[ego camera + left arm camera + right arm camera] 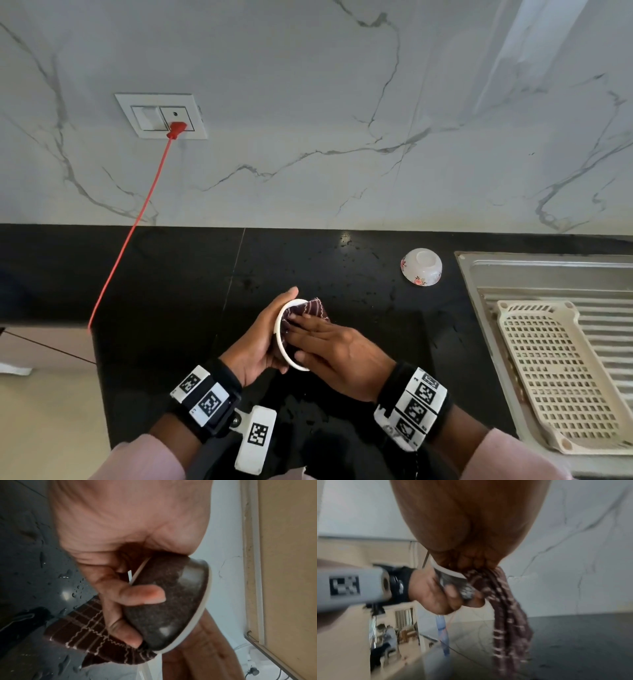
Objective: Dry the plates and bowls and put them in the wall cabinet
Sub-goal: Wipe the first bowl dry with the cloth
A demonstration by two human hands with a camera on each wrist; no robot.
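Observation:
My left hand [260, 339] grips a small bowl [281, 337] tipped on its side above the black counter, its white rim facing right. In the left wrist view the bowl's [168, 608] outside is dark and speckled, with my fingers [123, 615] curled round it. My right hand [332, 346] holds a maroon checked cloth [310, 308] inside the bowl, fingers on the cloth and thumb at the rim. The cloth's [508, 615] loose end hangs below the bowl [453, 582]. A second bowl [421, 266], white with flowers, lies upside down at the back right of the counter.
A steel sink drainboard [513, 270] on the right carries a cream plastic rack [561, 373]. Water drops dot the counter [171, 274]. A red cord [137, 222] runs from the wall socket [176, 128] down over the counter's left edge. The wall cabinet is out of view.

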